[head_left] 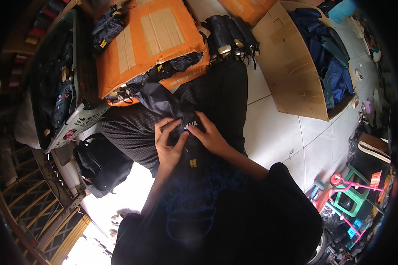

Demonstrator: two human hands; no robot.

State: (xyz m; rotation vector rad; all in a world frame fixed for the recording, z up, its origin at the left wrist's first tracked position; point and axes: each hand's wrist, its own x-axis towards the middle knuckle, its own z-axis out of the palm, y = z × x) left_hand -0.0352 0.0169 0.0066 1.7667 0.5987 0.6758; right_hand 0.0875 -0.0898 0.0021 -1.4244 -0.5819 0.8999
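Over my lap lies a dark folding umbrella (157, 98), its loose cloth running up toward an orange-taped carton (150, 37). White print shows on the cloth between my hands, and a small yellow tag (193, 163) is nearer my body. My left hand (167, 140) pinches the cloth with thumb and bent fingers. From the other side, my right hand (208, 134) grips the same cloth, thumb on top beside the print. The umbrella's handle cannot be made out. More dark umbrellas (172, 66) poke out of the carton's torn side.
Several rolled umbrellas (230, 37) lie beyond my knees, and another (107, 28) rests on the carton. To the left stand a plastic basket (77, 119) and a black bag (102, 163). An open cardboard box (287, 62) with blue cloth is at right, near a green stool (351, 194).
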